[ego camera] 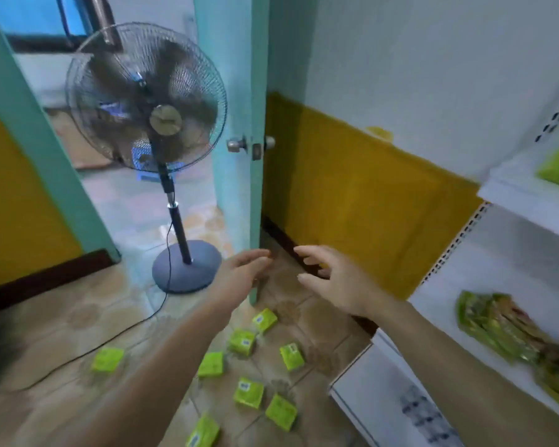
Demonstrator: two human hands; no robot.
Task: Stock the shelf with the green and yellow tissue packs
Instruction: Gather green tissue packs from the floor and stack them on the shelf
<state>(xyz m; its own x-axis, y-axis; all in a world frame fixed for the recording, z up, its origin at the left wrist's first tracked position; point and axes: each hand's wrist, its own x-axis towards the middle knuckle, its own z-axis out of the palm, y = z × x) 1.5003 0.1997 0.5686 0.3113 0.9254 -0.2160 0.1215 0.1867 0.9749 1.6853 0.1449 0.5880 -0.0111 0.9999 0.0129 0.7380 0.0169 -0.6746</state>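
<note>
The tissue packs (242, 341), eight green and yellow ones, lie scattered on the tiled floor (78, 317). Several carry a small blue and white label that is too blurred to read. Both arms reach forward above them. The left hand (244, 272) and right hand (333, 282) have their fingers spread loosely and hold nothing, and the packs lie below and behind the hands, near the forearms. The white shelf (513, 188) at the right holds green packets (504, 327).
</note>
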